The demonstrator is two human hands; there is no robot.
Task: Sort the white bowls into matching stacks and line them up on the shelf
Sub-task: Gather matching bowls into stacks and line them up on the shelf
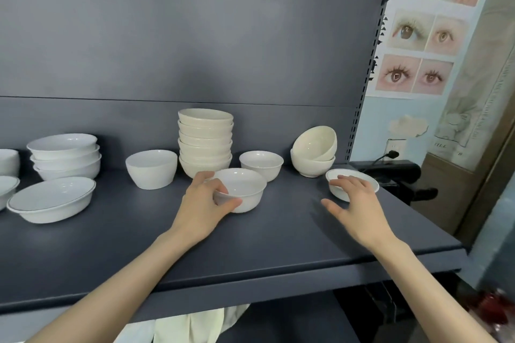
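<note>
Your left hand (203, 198) grips a small bowl (239, 189) that sits on the shelf (278, 234). The thumb is curled round its near wall and the fingers are hooked over its far rim. Your right hand (354, 198) is spread wide, holding nothing. Its fingertips lie over the near rim of a rimmed bowl (359, 178) close to the shelf's right edge, but you cannot tell whether they touch it.

The shelf is a matte blue-grey board with a back panel (195, 36) of the same colour. Just behind the small bowl stands a tall stack (205, 142) of cream bowls, with a second bowl (261, 164) beside it on the right. Further right is a cream pair (313, 159), the upper one tipped on its side. Left of the tall stack stands a lone bowl (152, 168), then a low stack (65, 156) of three, with a wide dish (51, 199) in front of it.

A slotted upright (362, 97) closes the shelf's right end. Beyond it the pale blue wall carries a poster (418, 50) of eye pictures and a socket (393, 147) with a black plug. Pale cloth (195, 326) hangs below the shelf.
</note>
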